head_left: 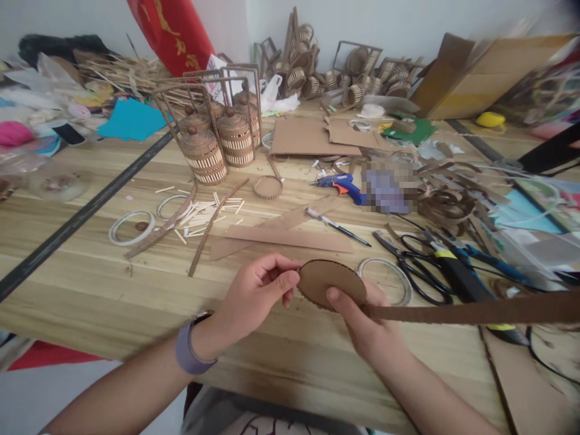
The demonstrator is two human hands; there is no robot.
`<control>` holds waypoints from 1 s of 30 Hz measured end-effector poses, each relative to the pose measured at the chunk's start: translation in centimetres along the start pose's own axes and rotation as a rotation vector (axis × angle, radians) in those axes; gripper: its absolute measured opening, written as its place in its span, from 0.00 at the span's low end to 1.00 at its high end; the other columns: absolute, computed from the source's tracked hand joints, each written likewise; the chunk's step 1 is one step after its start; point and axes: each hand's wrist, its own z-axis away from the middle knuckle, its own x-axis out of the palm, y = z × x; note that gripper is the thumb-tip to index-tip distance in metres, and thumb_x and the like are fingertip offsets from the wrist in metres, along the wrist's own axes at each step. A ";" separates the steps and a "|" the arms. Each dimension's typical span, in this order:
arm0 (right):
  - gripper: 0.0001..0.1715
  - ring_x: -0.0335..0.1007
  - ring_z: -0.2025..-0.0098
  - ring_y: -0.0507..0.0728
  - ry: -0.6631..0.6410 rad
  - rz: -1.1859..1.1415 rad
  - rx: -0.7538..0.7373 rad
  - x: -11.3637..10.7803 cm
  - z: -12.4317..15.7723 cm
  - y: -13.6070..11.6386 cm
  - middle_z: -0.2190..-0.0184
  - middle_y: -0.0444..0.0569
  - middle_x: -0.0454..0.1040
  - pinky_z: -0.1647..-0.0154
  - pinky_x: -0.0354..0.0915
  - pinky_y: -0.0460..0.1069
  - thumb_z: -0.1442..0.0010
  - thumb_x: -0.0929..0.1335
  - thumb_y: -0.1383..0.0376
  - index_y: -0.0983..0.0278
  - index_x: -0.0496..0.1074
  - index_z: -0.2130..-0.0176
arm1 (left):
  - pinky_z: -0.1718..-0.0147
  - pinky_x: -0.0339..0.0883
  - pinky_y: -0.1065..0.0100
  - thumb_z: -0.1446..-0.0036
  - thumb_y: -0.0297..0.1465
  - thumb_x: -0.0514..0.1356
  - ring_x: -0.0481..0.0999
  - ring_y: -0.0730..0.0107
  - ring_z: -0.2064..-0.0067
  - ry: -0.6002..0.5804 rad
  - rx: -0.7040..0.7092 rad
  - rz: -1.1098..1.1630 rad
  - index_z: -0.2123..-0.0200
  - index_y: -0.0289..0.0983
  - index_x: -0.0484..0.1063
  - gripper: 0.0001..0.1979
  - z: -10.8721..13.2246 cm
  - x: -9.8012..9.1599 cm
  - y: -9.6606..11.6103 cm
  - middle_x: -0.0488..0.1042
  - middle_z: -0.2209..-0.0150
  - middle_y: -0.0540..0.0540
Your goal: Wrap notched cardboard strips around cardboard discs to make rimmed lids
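Note:
Above the near part of the table I hold a brown cardboard disc (330, 279) between both hands. My left hand (260, 290) pinches its left edge with thumb and fingertips. My right hand (369, 317) grips the disc from the right, thumb on the upper face and fingers beneath. A long brown cardboard strip (475, 311) runs from the right hand out to the right; its near end is hidden by the fingers. Just behind the right hand lies a roll of tape (388, 279). Flat cardboard strips (290, 238) and a pen (338, 226) lie beyond the disc.
A blue glue gun (342, 184), black scissors (414, 266) and a yellow-black cutter (466, 278) lie to the right. Loose wooden sticks (203, 214) and a shallow cardboard ring (267, 186) sit left of centre. Farther back stand several lidded cardboard lanterns (203, 156) and a cardboard box (480, 78).

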 end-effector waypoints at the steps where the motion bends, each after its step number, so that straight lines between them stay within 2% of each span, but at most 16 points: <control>1: 0.16 0.75 0.65 0.58 -0.006 0.000 0.003 0.0 0.0 0.0 0.67 0.47 0.81 0.64 0.71 0.49 0.35 0.67 0.55 0.59 0.80 0.56 | 0.74 0.65 0.72 0.46 0.40 0.66 0.69 0.74 0.75 0.003 -0.003 0.004 0.66 0.35 0.73 0.14 0.0 0.0 0.0 0.70 0.78 0.53; 7: 0.15 0.74 0.65 0.57 -0.017 0.021 -0.005 0.1 -0.2 -0.3 0.67 0.47 0.80 0.63 0.72 0.49 0.35 0.66 0.57 0.59 0.80 0.56 | 0.75 0.66 0.72 0.46 0.41 0.66 0.69 0.74 0.76 0.001 -0.018 0.012 0.68 0.35 0.72 0.14 -0.1 0.1 -0.2 0.70 0.78 0.53; 14: 0.14 0.74 0.68 0.57 -0.044 0.014 0.034 -0.1 -0.3 -0.5 0.71 0.46 0.79 0.67 0.72 0.48 0.36 0.66 0.58 0.60 0.80 0.58 | 0.75 0.64 0.72 0.47 0.41 0.67 0.68 0.75 0.76 -0.024 -0.042 0.036 0.71 0.35 0.71 0.15 0.0 0.0 -0.3 0.69 0.79 0.53; 17: 0.14 0.74 0.68 0.56 -0.039 0.013 0.023 -0.1 -0.4 -0.6 0.71 0.46 0.79 0.67 0.72 0.48 0.36 0.66 0.58 0.60 0.80 0.59 | 0.75 0.64 0.73 0.46 0.40 0.66 0.68 0.75 0.76 -0.036 -0.037 0.040 0.70 0.35 0.71 0.14 0.0 0.0 -0.2 0.68 0.78 0.53; 20: 0.15 0.74 0.68 0.57 -0.014 0.029 0.035 0.0 -0.4 -0.6 0.71 0.47 0.78 0.68 0.72 0.48 0.36 0.66 0.57 0.61 0.79 0.60 | 0.74 0.65 0.73 0.43 0.38 0.64 0.69 0.75 0.74 -0.005 0.024 -0.043 0.59 0.37 0.74 0.12 0.1 -0.1 -0.1 0.70 0.73 0.52; 22: 0.15 0.75 0.68 0.57 0.012 0.041 0.051 0.1 -0.3 -0.6 0.73 0.47 0.78 0.68 0.72 0.48 0.36 0.66 0.56 0.61 0.79 0.62 | 0.72 0.66 0.73 0.41 0.35 0.63 0.70 0.74 0.71 0.004 0.099 -0.168 0.56 0.38 0.75 0.11 0.2 -0.2 0.1 0.72 0.69 0.51; 24: 0.15 0.75 0.67 0.58 0.026 0.063 0.048 0.1 -0.3 -0.5 0.74 0.47 0.78 0.67 0.72 0.49 0.36 0.66 0.56 0.61 0.79 0.64 | 0.71 0.65 0.72 0.41 0.33 0.62 0.70 0.72 0.69 0.004 0.173 -0.287 0.60 0.38 0.76 0.08 0.2 -0.4 0.3 0.72 0.68 0.49; 27: 0.15 0.76 0.64 0.59 0.020 0.097 0.015 0.1 -0.3 -0.5 0.70 0.48 0.79 0.63 0.73 0.50 0.36 0.66 0.56 0.61 0.79 0.60 | 0.71 0.65 0.72 0.41 0.32 0.62 0.71 0.72 0.68 0.007 0.248 -0.372 0.64 0.37 0.76 0.05 0.2 -0.6 0.6 0.72 0.67 0.49; 30: 0.15 0.75 0.67 0.58 -0.003 0.071 0.021 0.2 -0.4 -0.5 0.68 0.48 0.80 0.67 0.73 0.49 0.36 0.66 0.56 0.61 0.78 0.58 | 0.69 0.65 0.72 0.41 0.31 0.62 0.71 0.71 0.66 -0.001 0.282 -0.386 0.65 0.37 0.76 0.03 0.0 -0.8 0.6 0.71 0.67 0.49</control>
